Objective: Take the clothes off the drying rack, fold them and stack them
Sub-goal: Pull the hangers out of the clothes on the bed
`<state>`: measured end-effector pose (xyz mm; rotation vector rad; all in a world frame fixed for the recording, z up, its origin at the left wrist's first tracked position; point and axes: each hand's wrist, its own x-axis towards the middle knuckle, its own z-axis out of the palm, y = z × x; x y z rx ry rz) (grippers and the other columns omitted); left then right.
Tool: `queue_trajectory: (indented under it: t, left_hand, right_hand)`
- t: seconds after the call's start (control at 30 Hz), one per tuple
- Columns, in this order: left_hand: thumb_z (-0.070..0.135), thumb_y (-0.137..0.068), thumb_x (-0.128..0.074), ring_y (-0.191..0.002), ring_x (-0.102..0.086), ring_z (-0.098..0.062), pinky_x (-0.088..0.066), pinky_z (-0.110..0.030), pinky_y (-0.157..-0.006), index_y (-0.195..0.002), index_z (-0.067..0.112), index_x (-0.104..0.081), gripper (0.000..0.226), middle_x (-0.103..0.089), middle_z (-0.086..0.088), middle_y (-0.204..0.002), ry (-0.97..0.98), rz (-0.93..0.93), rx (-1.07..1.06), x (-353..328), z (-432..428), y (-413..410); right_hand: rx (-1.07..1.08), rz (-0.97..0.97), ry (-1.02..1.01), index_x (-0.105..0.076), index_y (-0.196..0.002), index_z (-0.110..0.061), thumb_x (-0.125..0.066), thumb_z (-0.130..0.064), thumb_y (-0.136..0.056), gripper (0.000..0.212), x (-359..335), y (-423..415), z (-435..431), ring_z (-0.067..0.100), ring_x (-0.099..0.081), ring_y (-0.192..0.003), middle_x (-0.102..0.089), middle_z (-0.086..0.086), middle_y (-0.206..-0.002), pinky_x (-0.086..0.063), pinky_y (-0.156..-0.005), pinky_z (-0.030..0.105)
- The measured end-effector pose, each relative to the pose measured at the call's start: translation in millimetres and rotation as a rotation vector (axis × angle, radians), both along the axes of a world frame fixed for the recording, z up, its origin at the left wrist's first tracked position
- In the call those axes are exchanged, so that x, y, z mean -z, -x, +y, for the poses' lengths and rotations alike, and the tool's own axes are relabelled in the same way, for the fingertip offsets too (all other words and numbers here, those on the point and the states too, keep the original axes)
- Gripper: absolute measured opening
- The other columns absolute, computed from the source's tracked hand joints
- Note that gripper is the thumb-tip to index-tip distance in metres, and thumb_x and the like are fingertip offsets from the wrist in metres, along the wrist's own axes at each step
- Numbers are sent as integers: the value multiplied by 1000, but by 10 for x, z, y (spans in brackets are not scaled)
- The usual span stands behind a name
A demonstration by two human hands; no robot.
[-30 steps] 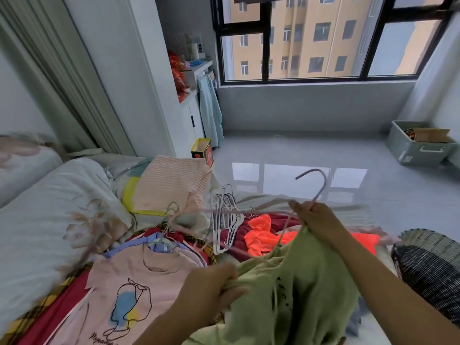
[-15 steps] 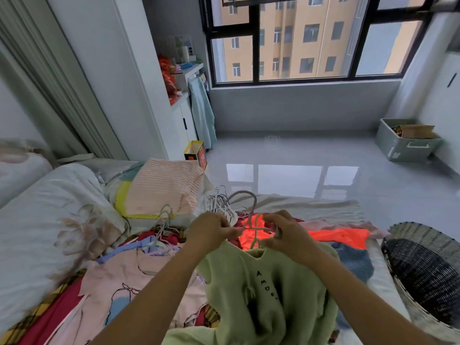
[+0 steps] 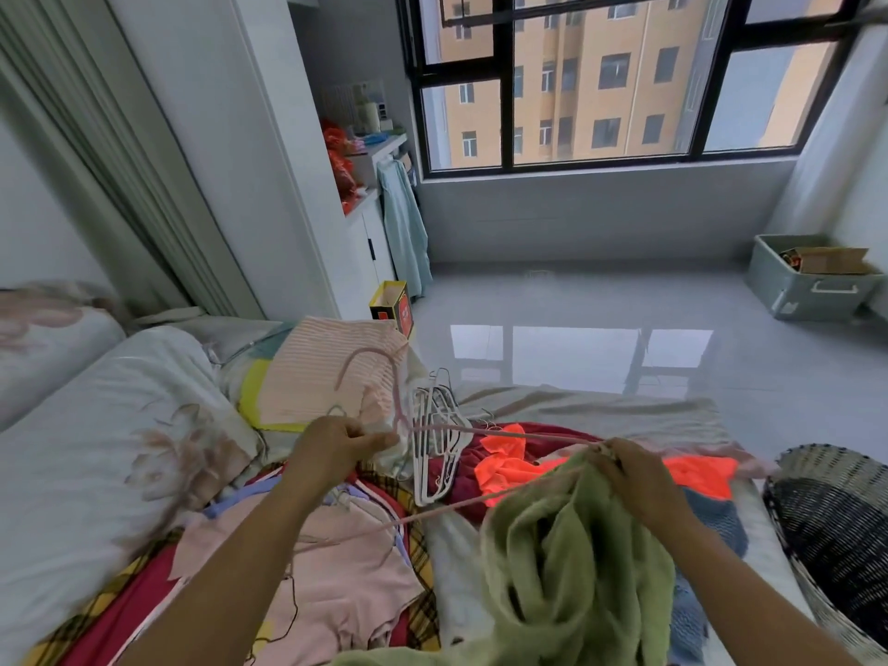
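My right hand (image 3: 629, 478) grips a bunched green sweater (image 3: 576, 569) at its top, low in the centre right. My left hand (image 3: 336, 444) pinches a pink hanger (image 3: 384, 391) near its neck, out to the left of the sweater; the hanger's arms stretch toward my right hand. A pink printed T-shirt (image 3: 326, 584) lies on the bed under my left forearm. An orange garment (image 3: 519, 468) lies beyond the sweater. A folded pink striped piece (image 3: 326, 372) sits further back on the left.
A bundle of white hangers (image 3: 437, 435) lies on the bed in the middle. A woven basket (image 3: 836, 531) stands at the right. White pillows (image 3: 96, 449) fill the left. A grey storage box (image 3: 812, 281) sits on the tiled floor at far right.
The pink hanger has come out of the green sweater's neck and moved left with my left hand. My right hand has bunched the sweater and shifted right.
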<state>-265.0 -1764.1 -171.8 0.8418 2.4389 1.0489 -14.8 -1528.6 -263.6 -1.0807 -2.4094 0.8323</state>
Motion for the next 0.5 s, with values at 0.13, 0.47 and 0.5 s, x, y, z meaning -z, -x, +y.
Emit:
queue_trajectory:
  t: [0.13, 0.47, 0.5]
  left_hand:
    - [43, -79, -68, -51, -35, -20, -30, -36, -51, -60, 4, -48, 48, -36, -12, -53, -47, 25, -219, -9, -506, 529]
    - [24, -94, -53, -78, -48, -26, -32, -32, -71, -80, 4, -60, 25, -54, -15, -76, -24, -17, -367, 731, -506, 529]
    - [26, -95, -51, -79, -47, -23, -33, -30, -71, -90, 7, -62, 23, -53, -9, -79, -17, -38, -349, 787, -430, 510]
  right_hand:
    - [97, -35, 49, -62, -76, -12, -56, -5, -90, 17, 49, -116, 145, 31, -59, -90, -64, 10, -78, -23, -65, 29]
    - [250, 374, -112, -64, -103, -10, -53, -42, -87, 37, -1698, -160, 921, 17, -52, -88, -63, 11, -96, -40, -68, 21]
    - [239, 411, -129, -64, -101, -13, -54, -40, -87, 32, -1860, -74, 882, 12, -53, -84, -62, 6, -87, -39, -64, 15]
